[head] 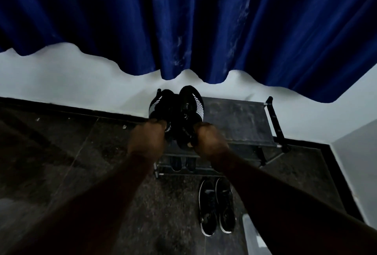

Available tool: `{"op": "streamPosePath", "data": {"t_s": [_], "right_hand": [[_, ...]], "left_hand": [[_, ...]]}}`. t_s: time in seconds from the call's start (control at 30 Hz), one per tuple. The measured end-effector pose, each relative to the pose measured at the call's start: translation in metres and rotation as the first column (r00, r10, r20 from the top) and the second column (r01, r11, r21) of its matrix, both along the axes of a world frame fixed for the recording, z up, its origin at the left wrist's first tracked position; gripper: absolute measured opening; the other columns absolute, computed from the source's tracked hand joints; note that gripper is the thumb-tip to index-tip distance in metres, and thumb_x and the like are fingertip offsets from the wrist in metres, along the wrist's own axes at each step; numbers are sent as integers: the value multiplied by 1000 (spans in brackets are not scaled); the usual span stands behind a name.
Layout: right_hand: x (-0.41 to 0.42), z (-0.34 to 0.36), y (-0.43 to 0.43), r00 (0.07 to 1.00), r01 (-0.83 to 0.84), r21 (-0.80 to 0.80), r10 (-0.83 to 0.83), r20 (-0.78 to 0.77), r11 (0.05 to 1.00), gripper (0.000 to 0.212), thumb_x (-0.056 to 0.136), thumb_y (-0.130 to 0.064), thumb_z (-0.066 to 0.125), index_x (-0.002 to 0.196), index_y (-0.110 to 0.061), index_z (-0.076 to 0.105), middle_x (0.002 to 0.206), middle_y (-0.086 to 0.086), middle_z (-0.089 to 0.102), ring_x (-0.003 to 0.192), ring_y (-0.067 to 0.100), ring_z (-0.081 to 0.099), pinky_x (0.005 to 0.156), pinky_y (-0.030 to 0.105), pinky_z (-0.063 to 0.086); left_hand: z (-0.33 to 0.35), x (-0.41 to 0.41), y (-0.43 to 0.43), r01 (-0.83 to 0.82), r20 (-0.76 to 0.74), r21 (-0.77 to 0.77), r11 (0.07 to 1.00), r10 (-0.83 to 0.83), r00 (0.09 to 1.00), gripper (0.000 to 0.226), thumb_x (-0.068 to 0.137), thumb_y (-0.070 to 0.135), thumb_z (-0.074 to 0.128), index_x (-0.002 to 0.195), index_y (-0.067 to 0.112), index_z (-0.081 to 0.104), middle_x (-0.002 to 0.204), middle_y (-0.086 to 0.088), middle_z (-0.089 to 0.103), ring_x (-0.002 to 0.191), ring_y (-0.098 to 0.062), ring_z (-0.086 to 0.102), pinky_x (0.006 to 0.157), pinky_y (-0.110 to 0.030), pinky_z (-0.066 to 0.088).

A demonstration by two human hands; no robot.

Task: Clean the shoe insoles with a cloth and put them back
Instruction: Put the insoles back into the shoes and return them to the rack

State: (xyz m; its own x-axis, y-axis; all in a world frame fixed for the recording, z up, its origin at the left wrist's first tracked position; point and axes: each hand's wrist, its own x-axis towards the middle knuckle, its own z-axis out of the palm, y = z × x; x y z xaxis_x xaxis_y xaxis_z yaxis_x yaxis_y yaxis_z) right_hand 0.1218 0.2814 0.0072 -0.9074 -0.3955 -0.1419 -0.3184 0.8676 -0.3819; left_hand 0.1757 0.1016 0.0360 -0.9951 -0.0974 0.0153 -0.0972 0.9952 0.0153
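The floor (61, 152) is dark speckled stone, dimly lit. On it, nearest the person, a pair of dark sneakers (217, 205) with pale soles stands side by side, toes pointing toward the camera's bottom edge. A pale object (253, 234) lies just right of them, cut off by the frame and too blurred to name. Beyond stands a low rack (238, 124) with a grey fabric top; more shoes (183, 164) sit on its lower shelf, mostly hidden under the top. Behind it a black skirting (71, 110) runs along a white wall (81, 83), and a blue curtain (183, 20) hangs over the upper wall.

Both arms reach straight forward. The left hand (146, 140) is curled into a fist round the near end of the left shoe (161, 105); the right hand (210, 138) grips the right shoe (190, 108) likewise. Both shoes are black with white stripes, side by side over the rack's left end.

The hands are blurred, so finger placement is unclear. The shoes' insides are too dark to show any insole, and whether they rest on the rack cannot be told.
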Motion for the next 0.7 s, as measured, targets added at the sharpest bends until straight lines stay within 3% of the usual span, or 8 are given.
{"op": "streamPosePath", "data": {"t_s": [0.13, 0.37, 0.43, 0.5, 0.57, 0.7], "right_hand": [[-16, -35, -12, 1000, 12, -30, -12, -3, 999, 45, 79, -32, 84, 114, -10, 69, 118, 15, 69, 110, 35, 66, 88, 38, 55], [-29, -63, -17, 997, 42, -92, -47, -54, 995, 42, 76, -26, 87, 110, -8, 70, 113, 16, 71, 106, 36, 67, 84, 37, 53], [-29, -69, -14, 996, 42, -98, -49, -74, 994, 43, 76, -23, 87, 111, -5, 70, 112, 17, 71, 104, 37, 67, 84, 37, 53], [-28, -71, -14, 995, 22, -90, -31, -90, 996, 42, 76, -22, 86, 111, -4, 69, 112, 18, 70, 105, 38, 66, 84, 38, 51], [-27, -72, -15, 994, 11, -90, -21, -107, 996, 42, 76, -20, 86, 111, -2, 69, 112, 20, 70, 105, 40, 65, 85, 39, 51], [-29, -70, -17, 991, 9, -101, -23, -136, 995, 39, 75, -16, 86, 106, 0, 70, 106, 23, 70, 100, 43, 66, 81, 40, 53]], "left_hand": [[-37, -23, -11, 8, -18, 0, 1000, -8, 1000, 33, 85, 25, 73, 117, 23, 68, 105, -8, 71, 93, -40, 71, 74, -45, 57], [-61, -46, -20, 56, -44, -40, 998, -57, 997, 34, 88, 16, 64, 122, 21, 66, 113, -9, 68, 97, -42, 70, 74, -44, 56], [-65, -42, -21, 92, -32, -51, 994, -94, 995, 33, 83, 16, 67, 116, 20, 67, 109, -8, 70, 92, -41, 70, 70, -43, 56], [-67, -37, -22, 93, 26, -70, 993, -91, 996, 31, 68, 17, 80, 98, 19, 73, 90, -6, 71, 75, -39, 70, 58, -40, 55], [-75, -36, -24, 78, -14, -75, 994, -79, 997, 40, 50, 21, 93, 84, 18, 72, 76, -5, 70, 62, -36, 67, 49, -36, 52], [-77, -41, -25, 99, -36, -44, 994, -101, 994, 34, 55, 14, 87, 85, 18, 72, 78, -6, 70, 61, -38, 68, 48, -38, 54]]}}
